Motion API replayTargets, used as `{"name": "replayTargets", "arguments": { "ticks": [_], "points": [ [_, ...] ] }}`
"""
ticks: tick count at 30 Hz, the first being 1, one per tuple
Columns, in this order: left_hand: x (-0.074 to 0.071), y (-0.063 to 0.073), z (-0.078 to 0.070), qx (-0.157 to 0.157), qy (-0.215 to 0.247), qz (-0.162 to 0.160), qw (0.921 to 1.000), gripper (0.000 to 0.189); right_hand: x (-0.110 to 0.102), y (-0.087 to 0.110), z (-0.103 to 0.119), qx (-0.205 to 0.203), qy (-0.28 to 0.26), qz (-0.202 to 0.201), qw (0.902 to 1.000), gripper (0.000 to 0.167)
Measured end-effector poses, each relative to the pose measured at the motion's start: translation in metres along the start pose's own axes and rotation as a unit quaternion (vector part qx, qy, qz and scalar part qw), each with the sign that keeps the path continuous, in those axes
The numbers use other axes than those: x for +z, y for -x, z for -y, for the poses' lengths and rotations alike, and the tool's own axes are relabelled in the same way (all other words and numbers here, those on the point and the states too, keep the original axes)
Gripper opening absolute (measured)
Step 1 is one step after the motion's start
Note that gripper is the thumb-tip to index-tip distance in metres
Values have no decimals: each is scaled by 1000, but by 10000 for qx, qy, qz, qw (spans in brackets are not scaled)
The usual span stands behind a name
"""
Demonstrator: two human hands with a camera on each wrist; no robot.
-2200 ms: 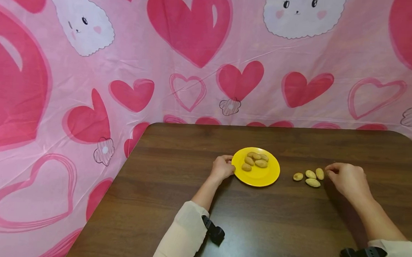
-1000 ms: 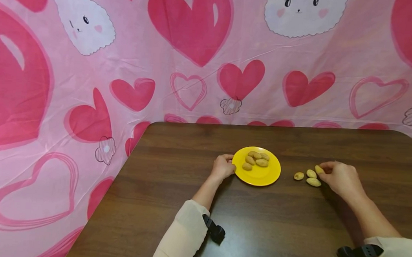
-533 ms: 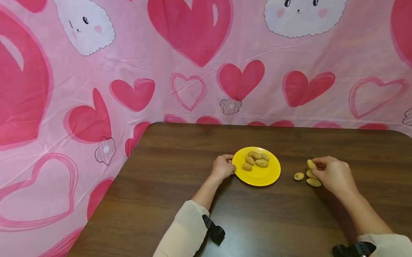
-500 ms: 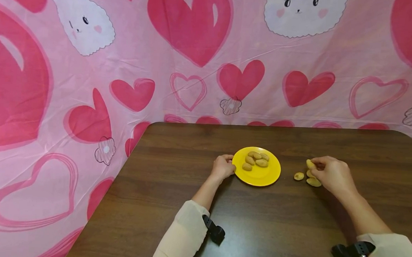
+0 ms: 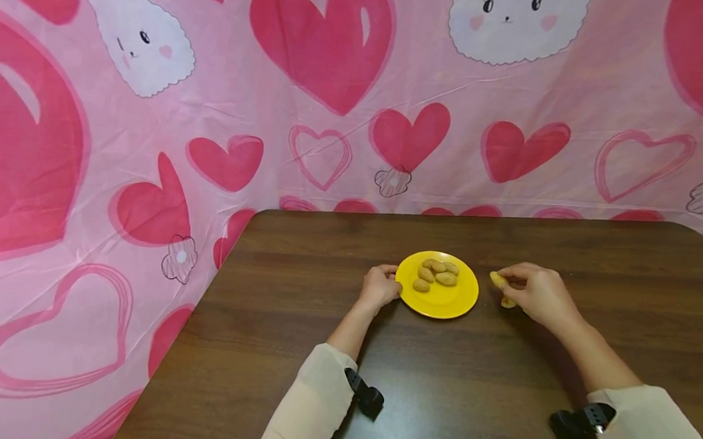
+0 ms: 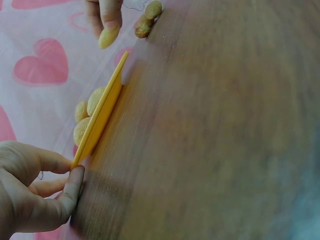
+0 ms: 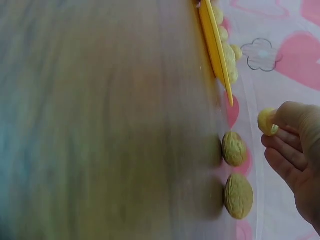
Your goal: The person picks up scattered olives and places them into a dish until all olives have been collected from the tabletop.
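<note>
A yellow plate (image 5: 439,308) lies on the table with several small oval, wrinkled, yellow-brown pieces (image 5: 426,274) grouped on it. My left hand (image 5: 380,286) pinches its left rim between thumb and fingers, plain in the left wrist view. Just right of the plate, my right hand (image 5: 543,296) pinches one pale yellow oval piece (image 7: 266,122) between thumb and fingertips, raised off the tabletop. Below that hand is a loose oval piece (image 5: 508,302), partly covered. In the right wrist view two wrinkled pieces (image 7: 238,196) rest on the wood; the head view hides others behind the hand.
The dark brown wooden table (image 5: 438,386) reaches back to a pink cloth backdrop (image 5: 343,158) printed with hearts and animal faces. A black strapped device (image 5: 365,393) sits at the left cuff, another black device (image 5: 581,421) at the right.
My right hand has picked up one oval piece from the loose group and carried it left, over the others, toward the plate. The left hand and plate stay in place.
</note>
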State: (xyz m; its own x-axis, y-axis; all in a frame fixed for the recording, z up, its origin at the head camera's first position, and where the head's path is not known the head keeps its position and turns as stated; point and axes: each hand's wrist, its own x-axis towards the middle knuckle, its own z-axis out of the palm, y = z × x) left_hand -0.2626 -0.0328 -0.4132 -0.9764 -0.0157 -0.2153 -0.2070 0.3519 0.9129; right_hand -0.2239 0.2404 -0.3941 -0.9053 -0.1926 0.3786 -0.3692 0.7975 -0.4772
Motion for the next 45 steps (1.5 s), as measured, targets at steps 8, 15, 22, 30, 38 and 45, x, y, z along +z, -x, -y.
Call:
{"name": "replayTargets", "arguments": {
  "ticks": [8, 15, 22, 30, 38, 45],
  "points": [
    [-1, 0, 1, 18, -10, -21, 10000, 45, 7, -7, 13, 88, -405, 374, 9984, 23],
    [-1, 1, 1, 28, 23, -10, 10000, 45, 18, -14, 20, -262, -294, 254, 9989, 21],
    [-1, -1, 1, 47, 65, -13, 10000, 46, 27, -19, 23, -322, -508, 416, 9973, 21],
    [-1, -1, 0, 74, 72, 27, 9999, 46, 33, -24, 30, -423, -608, 502, 9960, 20],
    [-2, 0, 0, 105, 70, 34, 9999, 46, 39, -29, 37, -122, -726, 1101, 9912, 22],
    [-1, 0, -1, 58, 70, 30, 10000, 45, 45, -31, 39, -272, -565, 1434, 9877, 21]
  ]
}}
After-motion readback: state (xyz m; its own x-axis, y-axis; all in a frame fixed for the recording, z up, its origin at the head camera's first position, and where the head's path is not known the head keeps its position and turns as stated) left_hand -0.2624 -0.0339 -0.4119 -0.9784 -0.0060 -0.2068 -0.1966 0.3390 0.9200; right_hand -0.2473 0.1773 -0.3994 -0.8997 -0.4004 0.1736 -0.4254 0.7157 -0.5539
